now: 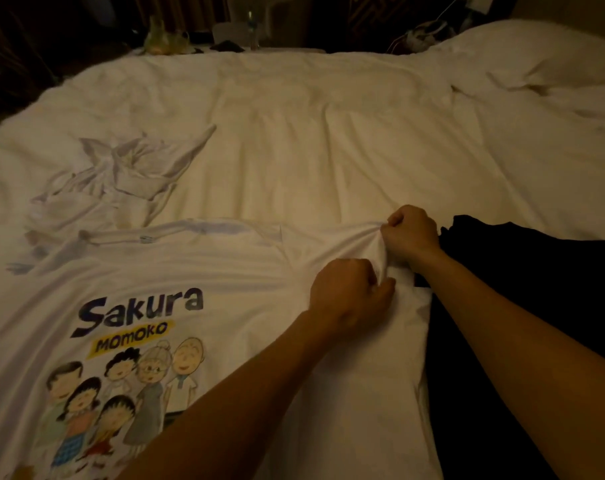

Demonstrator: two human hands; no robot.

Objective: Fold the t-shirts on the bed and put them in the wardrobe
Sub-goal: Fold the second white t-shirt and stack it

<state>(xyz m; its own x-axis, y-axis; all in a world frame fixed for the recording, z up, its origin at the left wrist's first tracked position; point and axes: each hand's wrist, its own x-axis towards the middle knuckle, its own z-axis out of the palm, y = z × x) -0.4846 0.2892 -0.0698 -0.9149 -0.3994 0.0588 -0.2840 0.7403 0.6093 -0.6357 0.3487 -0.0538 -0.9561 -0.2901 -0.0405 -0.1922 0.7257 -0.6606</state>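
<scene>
printed t-shirt [197,271]: white, spread flat with the print up on the near part of the bed; the lettering "Sakura Momoko" and a group of cartoon figures sit at its lower left.
left hand [349,292]: knuckles up, its grip pinching a bunch of the printed t-shirt's cloth at the shirt's right edge, near the sleeve.
right hand [412,233]: just beyond the left hand, fingers curled, its grip pinching the same gathered cloth; creases fan out from the pinch toward the collar.
collar [148,235]: lies on the far side of the shirt, away from the onlooker.
crumpled t-shirt [121,168]: white, unfolded, heaped on the bed beyond the collar, to the left.
black garment [519,306]: lies on the bed just right of the printed t-shirt, beneath the right forearm.
bed [329,133]: white cover, wrinkled.
pillow [536,57]: white, at the far right corner of the bed.
bedside clutter [225,36]: behind the bed; too dark to name.
</scene>
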